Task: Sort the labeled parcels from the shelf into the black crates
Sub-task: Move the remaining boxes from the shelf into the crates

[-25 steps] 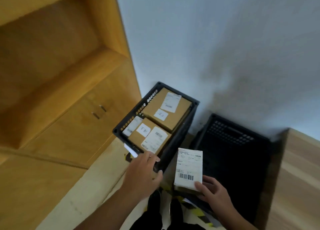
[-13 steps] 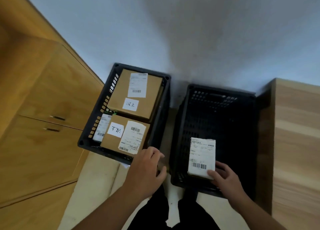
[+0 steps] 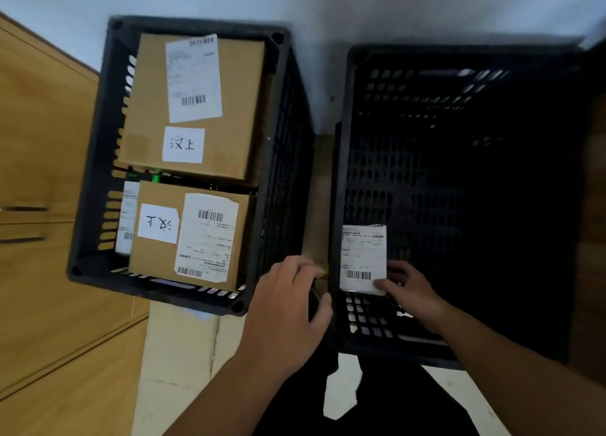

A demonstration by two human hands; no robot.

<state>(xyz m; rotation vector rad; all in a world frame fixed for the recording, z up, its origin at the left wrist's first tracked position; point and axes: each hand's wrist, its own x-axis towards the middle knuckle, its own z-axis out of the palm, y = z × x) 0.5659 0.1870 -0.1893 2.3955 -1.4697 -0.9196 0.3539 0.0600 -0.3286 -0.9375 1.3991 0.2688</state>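
Observation:
Two black crates stand side by side on the floor. The left crate [image 3: 95, 160] holds two brown labeled boxes, a far one [image 3: 193, 104] and a near one [image 3: 190, 238], with a slim white parcel [image 3: 126, 219] wedged beside the near one. My right hand [image 3: 410, 288] holds a small parcel with a white barcode label [image 3: 362, 258] inside the near left corner of the right crate [image 3: 459, 58], which is otherwise dark inside. My left hand [image 3: 288, 307] hovers over the gap between the crates, fingers loosely curled, holding nothing.
A wooden cabinet [image 3: 39, 173] with door handles stands left of the left crate. A white wall [image 3: 328, 9] runs behind both crates. Wooden furniture edges the right side [image 3: 593, 238]. My dark trouser legs [image 3: 377, 403] stand on the pale floor [image 3: 177, 353] below the crates.
The view has tilted down and moved closer to the crates. My right hand has lowered the labeled parcel deeper into the right crate. My left hand stays between the crates.

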